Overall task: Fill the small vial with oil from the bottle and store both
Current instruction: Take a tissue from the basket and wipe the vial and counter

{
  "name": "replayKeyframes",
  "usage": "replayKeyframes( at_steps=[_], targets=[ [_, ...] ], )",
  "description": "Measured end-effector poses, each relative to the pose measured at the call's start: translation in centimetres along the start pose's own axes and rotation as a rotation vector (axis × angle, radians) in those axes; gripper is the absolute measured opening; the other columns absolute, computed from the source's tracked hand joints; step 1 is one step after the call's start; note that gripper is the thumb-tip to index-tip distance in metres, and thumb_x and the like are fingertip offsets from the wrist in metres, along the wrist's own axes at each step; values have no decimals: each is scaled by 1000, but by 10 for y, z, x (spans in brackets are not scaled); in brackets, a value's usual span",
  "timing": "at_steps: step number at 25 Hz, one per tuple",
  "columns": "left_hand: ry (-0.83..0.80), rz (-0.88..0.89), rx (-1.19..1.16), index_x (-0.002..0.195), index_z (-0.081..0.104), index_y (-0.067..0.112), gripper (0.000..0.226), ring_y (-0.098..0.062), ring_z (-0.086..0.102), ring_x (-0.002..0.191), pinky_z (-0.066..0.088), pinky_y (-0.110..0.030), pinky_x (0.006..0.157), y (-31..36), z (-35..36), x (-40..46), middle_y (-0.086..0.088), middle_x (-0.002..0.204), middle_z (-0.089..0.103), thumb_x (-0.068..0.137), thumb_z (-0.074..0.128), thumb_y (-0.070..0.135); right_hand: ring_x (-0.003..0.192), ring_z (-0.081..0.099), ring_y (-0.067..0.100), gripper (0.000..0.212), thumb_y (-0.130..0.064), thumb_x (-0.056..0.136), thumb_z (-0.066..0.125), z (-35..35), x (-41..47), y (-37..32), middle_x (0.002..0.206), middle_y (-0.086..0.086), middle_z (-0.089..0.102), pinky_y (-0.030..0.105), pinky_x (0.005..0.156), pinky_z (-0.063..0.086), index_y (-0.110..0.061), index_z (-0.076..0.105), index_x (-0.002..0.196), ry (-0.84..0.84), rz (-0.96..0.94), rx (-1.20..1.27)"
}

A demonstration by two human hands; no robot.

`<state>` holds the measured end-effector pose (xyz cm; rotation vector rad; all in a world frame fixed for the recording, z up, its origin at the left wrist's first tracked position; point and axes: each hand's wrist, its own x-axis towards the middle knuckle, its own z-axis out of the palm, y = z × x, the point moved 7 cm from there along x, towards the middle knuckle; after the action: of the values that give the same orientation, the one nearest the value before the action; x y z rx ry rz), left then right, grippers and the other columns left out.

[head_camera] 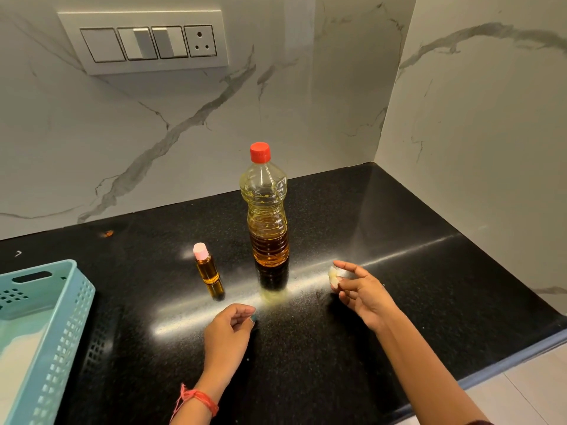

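Note:
A tall clear oil bottle (267,210) with a red cap stands upright in the middle of the black counter (383,225). Left of it stands a small vial (208,269) of amber oil with a pink-white stopper on top. My left hand (228,332) hovers low over the counter in front of both, fingers loosely curled, holding nothing. My right hand (359,289) is to the right of the bottle and pinches a small whitish piece (334,276) between thumb and fingertips; I cannot tell what that piece is.
A light blue perforated basket (61,317) sits at the left edge of the counter. Marble walls close off the back and right. A switch panel (144,41) is on the back wall. The counter's front edge runs at lower right.

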<state>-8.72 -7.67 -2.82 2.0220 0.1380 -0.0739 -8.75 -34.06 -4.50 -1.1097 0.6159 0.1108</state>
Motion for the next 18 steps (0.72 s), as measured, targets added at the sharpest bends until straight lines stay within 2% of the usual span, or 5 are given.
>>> replayKeyframes(
  at_steps=[4, 8, 13, 16, 18],
  targets=[
    [-10, 1, -2, 82, 64, 26, 25, 5, 54, 82, 36, -6, 68, 1, 0, -1, 14, 84, 62, 83, 62, 1, 74, 59, 16, 38, 12, 84, 45, 11, -2, 14, 100, 18, 58, 17, 50, 53, -9, 67, 106, -109, 125, 250],
    [-13, 7, -1, 81, 64, 26, 26, 5, 54, 82, 36, -5, 68, 1, 0, -1, 14, 85, 63, 83, 62, 0, 65, 62, 14, 27, -5, 74, 63, 10, -1, 9, 86, 13, 63, 18, 52, 54, 0, 68, 101, -115, 105, 346],
    [-18, 6, 6, 80, 63, 29, 28, 4, 55, 83, 37, -7, 69, 1, -1, -1, 13, 85, 63, 82, 62, 1, 68, 60, 11, 17, 4, 82, 62, -3, 6, -6, 77, 6, 64, 16, 54, 51, -5, 67, 95, 53, -125, -265],
    [-21, 9, 16, 79, 62, 30, 29, 4, 55, 83, 37, -7, 69, 1, -1, -2, 14, 85, 63, 83, 62, 1, 72, 62, 13, 15, -5, 78, 69, -8, 6, -17, 77, 4, 69, 20, 59, 46, -18, 65, 84, 196, -266, -637],
    [-21, 13, 24, 79, 61, 31, 30, 4, 55, 83, 37, -7, 70, 0, -1, -1, 15, 85, 62, 83, 62, 1, 72, 61, 11, 13, -10, 77, 70, -5, 6, -25, 77, 0, 68, 14, 58, 39, -17, 65, 86, 280, -399, -865]
  ],
)
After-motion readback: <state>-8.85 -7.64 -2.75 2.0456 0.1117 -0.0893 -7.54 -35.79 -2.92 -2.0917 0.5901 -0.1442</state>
